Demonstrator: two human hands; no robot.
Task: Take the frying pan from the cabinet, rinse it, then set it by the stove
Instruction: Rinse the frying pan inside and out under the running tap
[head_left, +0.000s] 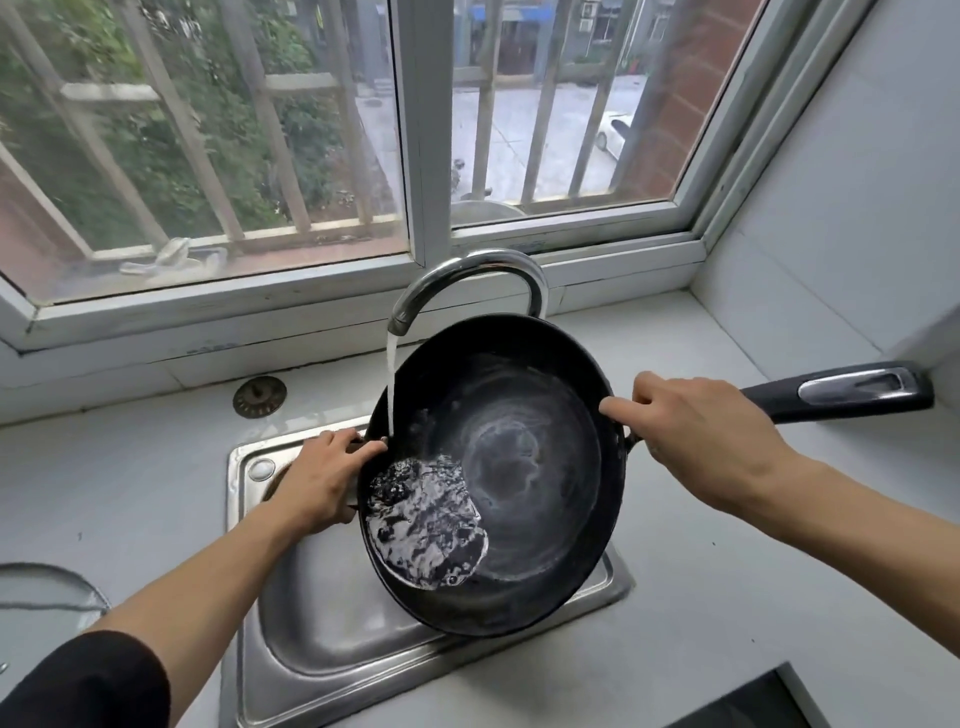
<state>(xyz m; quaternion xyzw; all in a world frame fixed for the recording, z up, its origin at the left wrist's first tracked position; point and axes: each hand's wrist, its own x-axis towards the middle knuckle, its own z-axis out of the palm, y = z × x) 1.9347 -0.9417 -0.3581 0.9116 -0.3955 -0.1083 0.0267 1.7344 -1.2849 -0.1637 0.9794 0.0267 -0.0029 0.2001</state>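
A black frying pan (524, 457) is held tilted over the steel sink (322, 623), its long black handle (841, 392) pointing right. Water runs from the curved chrome tap (467, 275) onto the pan's left side and pools in its lower left part. My left hand (322, 480) grips the pan's left rim, thumb over the edge. My right hand (696, 436) grips the handle close to the pan, with the index finger stretched along the right rim.
A pale countertop (727, 597) surrounds the sink. A round drain plug (260, 397) lies behind the sink on the left. A dark stove corner (748, 706) shows at the bottom right, a glass lid (47, 592) at the left edge. A barred window stands behind.
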